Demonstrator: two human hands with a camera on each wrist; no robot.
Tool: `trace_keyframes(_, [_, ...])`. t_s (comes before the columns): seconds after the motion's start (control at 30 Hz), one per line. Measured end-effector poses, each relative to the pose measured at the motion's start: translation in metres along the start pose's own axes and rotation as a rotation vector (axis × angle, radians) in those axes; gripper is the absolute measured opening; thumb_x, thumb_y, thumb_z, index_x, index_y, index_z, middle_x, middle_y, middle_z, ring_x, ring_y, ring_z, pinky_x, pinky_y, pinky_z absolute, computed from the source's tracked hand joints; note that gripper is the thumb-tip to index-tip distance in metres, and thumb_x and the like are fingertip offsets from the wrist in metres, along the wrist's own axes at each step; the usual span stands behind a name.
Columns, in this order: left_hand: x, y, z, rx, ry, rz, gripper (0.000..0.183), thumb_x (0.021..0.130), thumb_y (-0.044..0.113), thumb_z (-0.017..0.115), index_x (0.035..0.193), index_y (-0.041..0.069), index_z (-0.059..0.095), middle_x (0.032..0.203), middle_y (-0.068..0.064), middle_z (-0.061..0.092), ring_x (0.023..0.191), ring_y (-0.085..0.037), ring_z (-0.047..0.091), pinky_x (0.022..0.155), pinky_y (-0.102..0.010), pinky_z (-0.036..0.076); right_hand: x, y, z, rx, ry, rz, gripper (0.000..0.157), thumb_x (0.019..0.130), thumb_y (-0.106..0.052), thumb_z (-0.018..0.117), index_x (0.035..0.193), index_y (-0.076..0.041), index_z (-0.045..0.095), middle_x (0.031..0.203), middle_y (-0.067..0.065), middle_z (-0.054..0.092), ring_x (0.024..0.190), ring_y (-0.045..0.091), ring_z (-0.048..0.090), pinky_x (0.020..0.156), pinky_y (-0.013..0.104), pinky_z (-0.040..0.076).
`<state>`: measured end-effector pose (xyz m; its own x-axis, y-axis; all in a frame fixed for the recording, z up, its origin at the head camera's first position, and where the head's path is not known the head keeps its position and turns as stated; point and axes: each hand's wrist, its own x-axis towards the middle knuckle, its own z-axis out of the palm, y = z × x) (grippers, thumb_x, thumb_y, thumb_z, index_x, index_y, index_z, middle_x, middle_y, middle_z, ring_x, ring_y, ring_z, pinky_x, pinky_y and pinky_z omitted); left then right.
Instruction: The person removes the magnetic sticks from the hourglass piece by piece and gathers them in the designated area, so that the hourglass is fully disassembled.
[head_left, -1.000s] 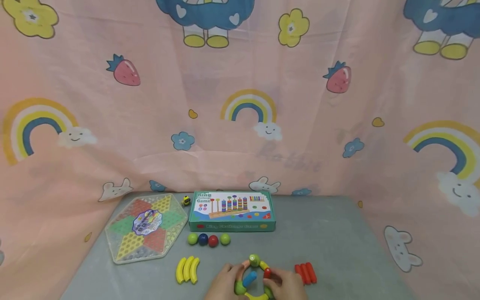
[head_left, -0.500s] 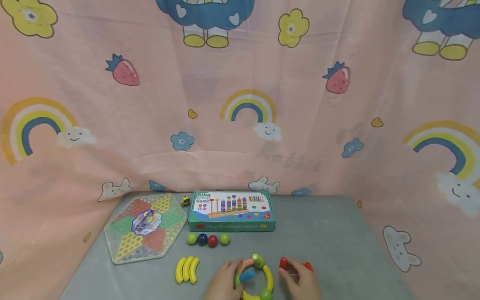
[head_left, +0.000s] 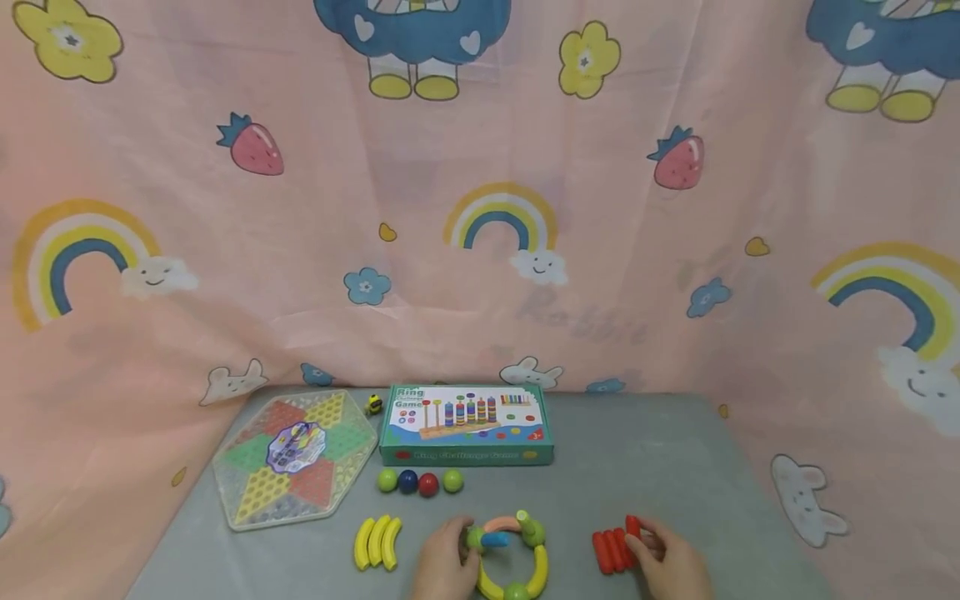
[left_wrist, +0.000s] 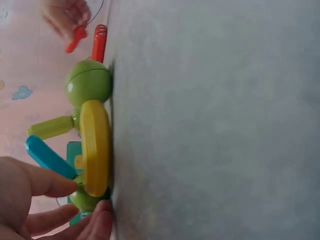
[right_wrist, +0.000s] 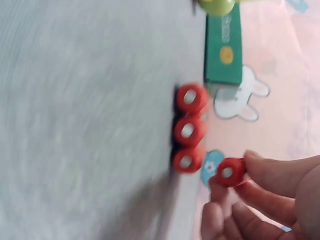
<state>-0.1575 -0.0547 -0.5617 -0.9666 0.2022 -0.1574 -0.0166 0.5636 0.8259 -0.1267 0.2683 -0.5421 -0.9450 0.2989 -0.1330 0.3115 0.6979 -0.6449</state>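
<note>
A ring of magnetic sticks and balls lies on the table, made of curved yellow sticks (head_left: 540, 572), a curved salmon stick (head_left: 501, 524) and green balls (head_left: 533, 533). A blue stick (head_left: 494, 540) and a light-green stick (left_wrist: 51, 127) jut from it. My left hand (head_left: 446, 560) holds the ring's left side, fingers around a green ball (left_wrist: 86, 198). On the right, my right hand (head_left: 670, 560) pinches a red stick (right_wrist: 231, 172) between thumb and fingers. That stick is held just above and beside three red sticks (right_wrist: 188, 130) lying in a row, their metal ends showing in the right wrist view.
Three yellow curved sticks (head_left: 376, 543) lie left of the ring. Several loose balls (head_left: 428, 484) sit before a green Ring Challenge Game box (head_left: 467, 456). A hexagonal Chinese checkers board (head_left: 247, 515) and a small bee toy (head_left: 374, 404) are back left. A printed pink curtain (head_left: 450, 333) hangs behind.
My right hand has carried the red stick from the ring rightward to the red row. The ring has turned somewhat under my left hand, which stays at its left side.
</note>
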Motion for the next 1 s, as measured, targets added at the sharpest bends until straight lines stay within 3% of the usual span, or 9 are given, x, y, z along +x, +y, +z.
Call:
trace_keyframes(0.1, [-0.001,-0.001,-0.001,0.011,-0.023,-0.014,0.039,0.085,0.009,0.074,0.122,0.000,0.064,0.102,-0.007,0.063,0.082,-0.020,0.055,0.069,-0.038,0.050,0.001,0.007,-0.001,-0.047,-0.006,-0.009,0.049,0.092,-0.029,0.074,0.122,0.008,0.066,0.088,0.010,0.074,0.076,0.019,0.068,0.069,0.041,0.057])
trace_keyframes(0.3, [0.000,-0.004,-0.001,0.034,-0.067,-0.006,0.045,0.083,0.014,0.079,0.122,-0.001,0.062,0.109,-0.013,0.063,0.093,-0.029,0.059,0.085,-0.056,0.052,0.006,0.014,0.004,-0.063,-0.025,0.013,0.045,0.092,-0.029,0.074,0.119,0.006,0.069,0.084,0.007,0.074,0.071,0.015,0.065,0.064,0.038,0.055])
trace_keyframes(0.63, [-0.001,-0.003,-0.001,0.044,-0.065,0.025,0.044,0.084,0.013,0.079,0.123,-0.001,0.063,0.110,-0.013,0.061,0.091,-0.027,0.057,0.084,-0.054,0.052,0.008,0.017,0.002,-0.093,-0.052,0.025,0.043,0.093,-0.031,0.071,0.112,0.008,0.071,0.091,0.013,0.073,0.076,0.020,0.065,0.070,0.043,0.056])
trace_keyframes(0.8, [0.002,-0.002,0.002,0.046,-0.072,0.005,0.044,0.085,0.012,0.079,0.123,-0.001,0.063,0.113,-0.014,0.062,0.099,-0.032,0.060,0.090,-0.057,0.051,0.000,0.001,-0.005,-0.106,-0.028,0.002,0.046,0.095,-0.031,0.069,0.118,0.008,0.068,0.094,0.015,0.073,0.079,0.022,0.067,0.070,0.045,0.056])
trace_keyframes(0.9, [0.004,-0.001,0.003,0.047,-0.074,-0.013,0.046,0.086,0.009,0.077,0.128,-0.001,0.061,0.118,-0.017,0.062,0.110,-0.039,0.060,0.096,-0.060,0.049,-0.007,-0.015,-0.007,-0.095,0.008,-0.049,0.040,0.093,-0.028,0.070,0.119,0.003,0.070,0.094,0.009,0.074,0.076,0.018,0.068,0.066,0.039,0.057])
trace_keyframes(1.0, [0.005,-0.001,0.004,0.049,-0.077,-0.017,0.051,0.087,0.008,0.076,0.134,-0.002,0.058,0.119,-0.016,0.061,0.107,-0.036,0.060,0.093,-0.057,0.050,-0.013,-0.028,-0.005,-0.078,0.023,-0.111,0.036,0.091,-0.025,0.074,0.117,-0.001,0.072,0.092,0.003,0.074,0.074,0.013,0.067,0.063,0.034,0.056])
